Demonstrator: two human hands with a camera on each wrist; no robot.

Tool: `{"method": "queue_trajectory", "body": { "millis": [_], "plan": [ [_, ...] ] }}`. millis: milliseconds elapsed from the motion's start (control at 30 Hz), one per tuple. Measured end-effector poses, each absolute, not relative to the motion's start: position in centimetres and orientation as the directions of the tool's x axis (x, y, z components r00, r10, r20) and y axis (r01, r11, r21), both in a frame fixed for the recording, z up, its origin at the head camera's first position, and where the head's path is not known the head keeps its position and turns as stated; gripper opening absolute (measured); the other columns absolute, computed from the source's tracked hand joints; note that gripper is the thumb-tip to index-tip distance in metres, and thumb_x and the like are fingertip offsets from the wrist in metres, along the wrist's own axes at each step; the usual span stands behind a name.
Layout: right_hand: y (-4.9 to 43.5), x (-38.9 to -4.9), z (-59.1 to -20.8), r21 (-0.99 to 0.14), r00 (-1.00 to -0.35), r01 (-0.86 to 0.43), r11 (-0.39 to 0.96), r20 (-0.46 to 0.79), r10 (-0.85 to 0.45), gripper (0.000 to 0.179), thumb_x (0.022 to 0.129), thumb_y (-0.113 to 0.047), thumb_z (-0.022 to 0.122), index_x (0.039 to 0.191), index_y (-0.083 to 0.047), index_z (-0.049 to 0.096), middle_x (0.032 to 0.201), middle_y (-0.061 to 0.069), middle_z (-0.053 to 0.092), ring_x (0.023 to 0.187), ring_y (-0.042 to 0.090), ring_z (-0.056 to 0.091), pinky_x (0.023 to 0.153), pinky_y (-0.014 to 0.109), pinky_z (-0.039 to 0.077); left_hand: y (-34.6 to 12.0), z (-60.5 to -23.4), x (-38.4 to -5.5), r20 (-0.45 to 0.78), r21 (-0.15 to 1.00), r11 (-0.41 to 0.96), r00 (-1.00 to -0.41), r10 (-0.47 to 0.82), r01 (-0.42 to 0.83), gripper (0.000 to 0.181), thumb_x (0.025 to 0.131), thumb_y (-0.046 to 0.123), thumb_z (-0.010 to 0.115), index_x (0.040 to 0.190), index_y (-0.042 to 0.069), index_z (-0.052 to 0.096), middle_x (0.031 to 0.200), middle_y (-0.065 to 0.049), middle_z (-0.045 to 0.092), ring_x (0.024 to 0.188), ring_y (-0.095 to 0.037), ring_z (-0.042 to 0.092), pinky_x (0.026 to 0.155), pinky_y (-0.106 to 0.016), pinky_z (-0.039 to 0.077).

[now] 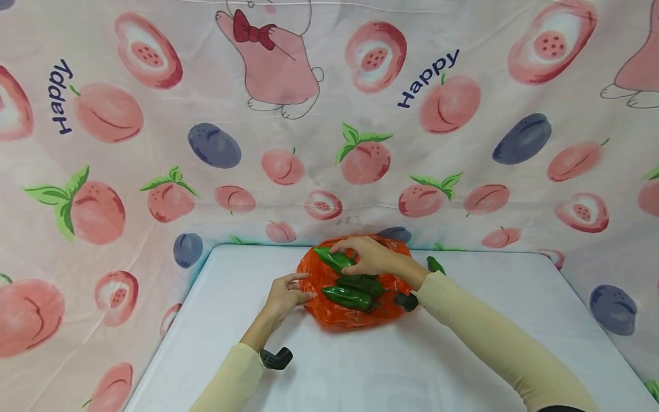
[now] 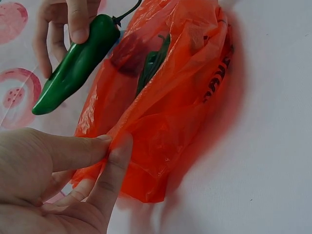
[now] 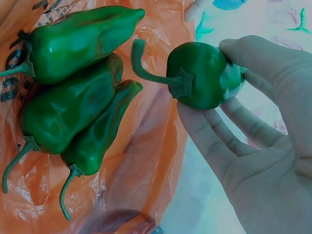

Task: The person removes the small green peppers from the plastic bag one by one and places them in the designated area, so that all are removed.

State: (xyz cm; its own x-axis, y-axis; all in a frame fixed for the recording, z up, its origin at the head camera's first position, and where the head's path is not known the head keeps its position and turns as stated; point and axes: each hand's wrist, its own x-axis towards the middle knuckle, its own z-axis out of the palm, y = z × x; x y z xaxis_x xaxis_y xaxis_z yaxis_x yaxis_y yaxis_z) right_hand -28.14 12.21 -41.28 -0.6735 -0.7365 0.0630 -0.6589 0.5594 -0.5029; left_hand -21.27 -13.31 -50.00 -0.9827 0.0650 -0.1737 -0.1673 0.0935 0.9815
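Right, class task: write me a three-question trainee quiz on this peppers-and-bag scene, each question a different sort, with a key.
1. True or false: the right hand holds a green pepper.
2. What does the left hand pinch? A) a pepper stem B) the edge of the orange bag C) the table cover
3. In the right wrist view, how many other peppers lie on the bag?

Key: 1 true; 2 B; 3 three.

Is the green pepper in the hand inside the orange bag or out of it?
Out. The right hand holds the green pepper beside the orange bag.
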Motion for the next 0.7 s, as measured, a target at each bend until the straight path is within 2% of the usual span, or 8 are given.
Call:
{"method": "queue_trajectory", "body": {
  "millis": [100, 333, 700],
  "plan": [
    [12.23, -28.19, -41.36, -0.515, -0.677, -0.656, 0.552, 0.076, -0.732, 0.051, 0.089, -0.016, 0.082, 0.137, -0.011, 0.063, 0.131, 0.007, 0.065, 0.111, 0.024, 0.062, 0.09, 0.046, 0.059, -13.32, -50.06, -21.36, -0.177, 0.981, 0.092, -0.982, 0.071, -0.17, 0.051, 0.084, -0.013, 0.075, 0.133, -0.006, 0.062, 0.091, -0.014, 0.058, 0.069, -0.017, 0.069, 0.075, -0.046, 0.063],
    [12.36, -28.31, -41.36, -0.54, -0.692, -0.642, 0.544, 0.102, -0.715, 0.051, 0.089, -0.016, 0.082, 0.136, -0.011, 0.064, 0.125, 0.007, 0.067, 0.112, 0.024, 0.064, 0.092, 0.044, 0.059, -13.38, -49.89, -21.37, -0.18, 0.98, 0.1, -0.981, 0.076, -0.172, 0.051, 0.085, -0.012, 0.075, 0.133, -0.005, 0.062, 0.091, -0.012, 0.057, 0.069, -0.017, 0.068, 0.074, -0.042, 0.064],
    [12.76, -28.09, -41.55, -0.552, -0.713, -0.623, 0.555, 0.109, -0.692, 0.05, 0.089, -0.016, 0.082, 0.136, -0.012, 0.064, 0.125, 0.007, 0.067, 0.111, 0.024, 0.065, 0.094, 0.046, 0.058, -13.46, -49.89, -21.27, -0.18, 0.98, 0.1, -0.98, 0.081, -0.171, 0.051, 0.084, -0.012, 0.075, 0.133, -0.004, 0.063, 0.092, -0.014, 0.057, 0.069, -0.017, 0.066, 0.077, -0.047, 0.063]
  ]
}}
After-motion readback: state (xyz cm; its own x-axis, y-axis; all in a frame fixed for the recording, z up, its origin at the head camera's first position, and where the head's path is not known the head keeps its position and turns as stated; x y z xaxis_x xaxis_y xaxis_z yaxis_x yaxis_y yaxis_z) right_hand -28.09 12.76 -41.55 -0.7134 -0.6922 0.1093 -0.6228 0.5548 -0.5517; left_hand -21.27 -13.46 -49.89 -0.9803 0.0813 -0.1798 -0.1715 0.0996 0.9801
